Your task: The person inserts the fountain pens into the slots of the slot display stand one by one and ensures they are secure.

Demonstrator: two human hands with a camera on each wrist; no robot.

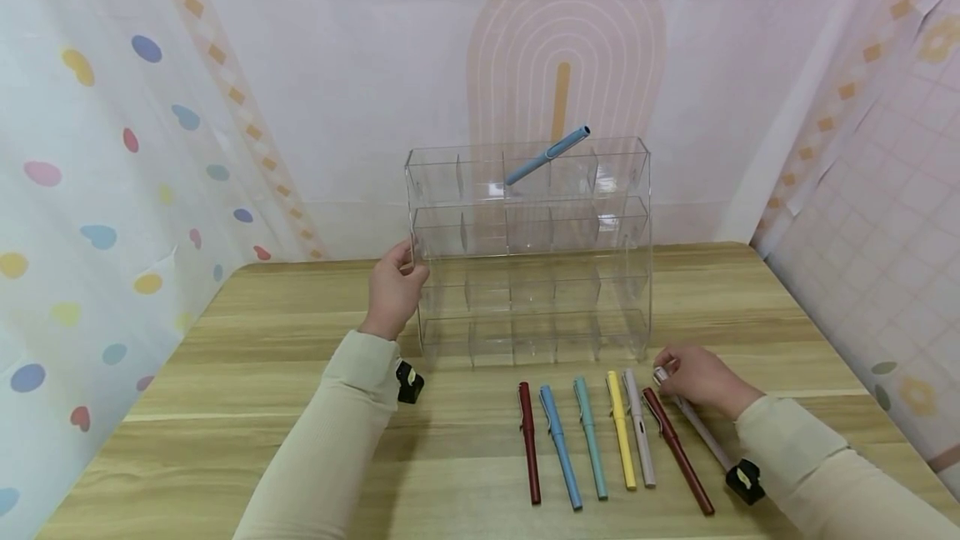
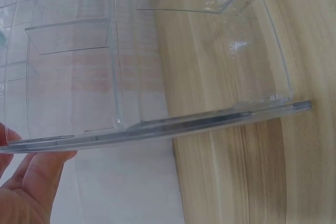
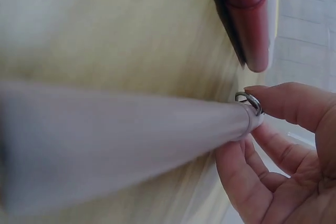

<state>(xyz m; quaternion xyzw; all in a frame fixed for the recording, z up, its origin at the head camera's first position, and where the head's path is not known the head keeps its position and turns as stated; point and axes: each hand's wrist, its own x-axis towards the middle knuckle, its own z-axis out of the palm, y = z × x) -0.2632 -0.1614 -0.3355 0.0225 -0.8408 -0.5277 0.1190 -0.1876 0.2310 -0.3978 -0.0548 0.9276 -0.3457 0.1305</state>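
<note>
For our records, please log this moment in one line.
left hand: holds clear plastic tiered rack | right hand: pinches slim pale mauve pen | slim blue pen: top tier

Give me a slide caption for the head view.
Left hand grips the rack; right hand pinches a pale pen beside six more pens.

Rack point(image 1: 531, 255) on table point(image 1: 247, 340) | one pen point(image 1: 546, 156) in rack's top tier point(image 1: 480, 182) | pen row point(image 1: 621, 432) before rack | backdrop point(image 1: 360, 107) behind

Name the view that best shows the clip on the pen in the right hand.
The right wrist view: the silvery clip shows large, beside the right hand. The head view shows it only small, on the pen; the left wrist view shows none of it.
</note>
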